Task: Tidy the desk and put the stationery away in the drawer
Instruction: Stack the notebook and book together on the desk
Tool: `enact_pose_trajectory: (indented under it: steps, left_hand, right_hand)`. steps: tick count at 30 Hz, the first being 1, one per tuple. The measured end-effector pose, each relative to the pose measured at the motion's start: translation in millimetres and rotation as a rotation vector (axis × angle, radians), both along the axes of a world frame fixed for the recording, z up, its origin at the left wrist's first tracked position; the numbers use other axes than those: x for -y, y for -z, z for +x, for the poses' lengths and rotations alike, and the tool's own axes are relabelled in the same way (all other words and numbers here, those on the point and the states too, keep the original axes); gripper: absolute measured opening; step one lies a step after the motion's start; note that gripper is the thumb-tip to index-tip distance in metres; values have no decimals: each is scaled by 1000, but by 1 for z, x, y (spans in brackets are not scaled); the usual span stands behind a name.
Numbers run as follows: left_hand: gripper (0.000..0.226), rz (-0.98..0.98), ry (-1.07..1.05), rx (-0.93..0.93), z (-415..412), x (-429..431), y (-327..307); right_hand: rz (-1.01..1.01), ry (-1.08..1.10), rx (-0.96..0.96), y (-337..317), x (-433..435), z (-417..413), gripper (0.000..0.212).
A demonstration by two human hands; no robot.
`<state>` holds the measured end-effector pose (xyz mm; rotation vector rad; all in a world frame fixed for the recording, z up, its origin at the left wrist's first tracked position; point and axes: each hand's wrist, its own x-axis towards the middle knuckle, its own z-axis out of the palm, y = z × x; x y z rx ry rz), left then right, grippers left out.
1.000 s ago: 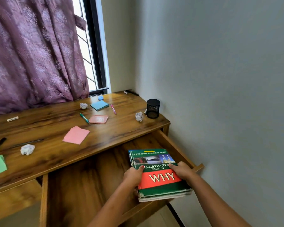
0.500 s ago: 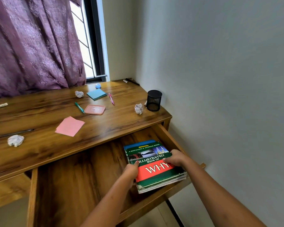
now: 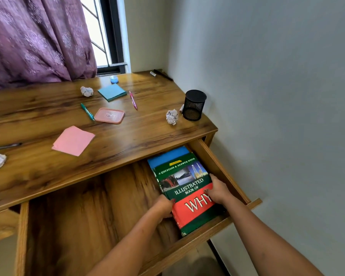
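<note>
Head view. An open wooden drawer (image 3: 224,170) is pulled out from under the wooden tabletop (image 3: 127,140). In the drawer's right end lies a green-and-red hardcover book titled "Illustrated Book of Why" (image 3: 187,186), stacked on a blue-covered book (image 3: 167,156) whose far edge shows beyond it. The stack is close to the drawer's right wall. The left hand (image 3: 163,206) grips the hardcover's left edge, thumb on the cover. The right hand (image 3: 217,191) grips its right edge, thumb likewise on the cover and fingers curled down the side.

On the tabletop, beyond the drawer's right end, stands a black mesh pen cup (image 3: 194,105) with a crumpled white paper ball (image 3: 172,116) just beside it. Beyond the drawer's middle lie a pink plastic lid (image 3: 109,115), a green pen (image 3: 87,111), a pink pen (image 3: 133,100), a blue sticky-note pad (image 3: 112,92) and a pink sticky-note pad (image 3: 73,140).
</note>
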<state>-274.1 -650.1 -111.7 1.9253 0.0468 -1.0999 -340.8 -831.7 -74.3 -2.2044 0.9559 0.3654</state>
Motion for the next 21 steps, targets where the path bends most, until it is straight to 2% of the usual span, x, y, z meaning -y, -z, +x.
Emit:
enact_pose_trajectory:
  steps: [2,4,7,9,12,14,16,18,21]
  left_hand:
    - [18,103,161,106,3,0,0]
    - [32,224,315,221,6,0,-6]
    - [38,338,476,328,12,2,-8]
    - [38,367,508,348,14,3,-9]
    - [35,380,530,352,17,5,-8]
    - [35,384,534,358,18,7,-6]
    - [34,367,531,367,16,9,-4]
    - [33,351,513,363,15,10,-4]
    - [34,371,523,383,14,10,-1]
  right_hand:
    - [-29,20,-22,14,4,-1,53]
    - [-57,33,-31,24,8,0,54]
    - [-89,43,-34,23,5,0,52]
    - [-152,46,-47,15,-3,-1,49]
    - [-371,43,-54,2,-16,-4,34]
    - [-501,-18,-57,-2,-24,-8,28]
    - [-540,-119,-58,-4,-33,-9,28]
    - [-443,-203,-85,-2,-45,-7,47]
    - [-301,-327,-200,3,-68,-5,92]
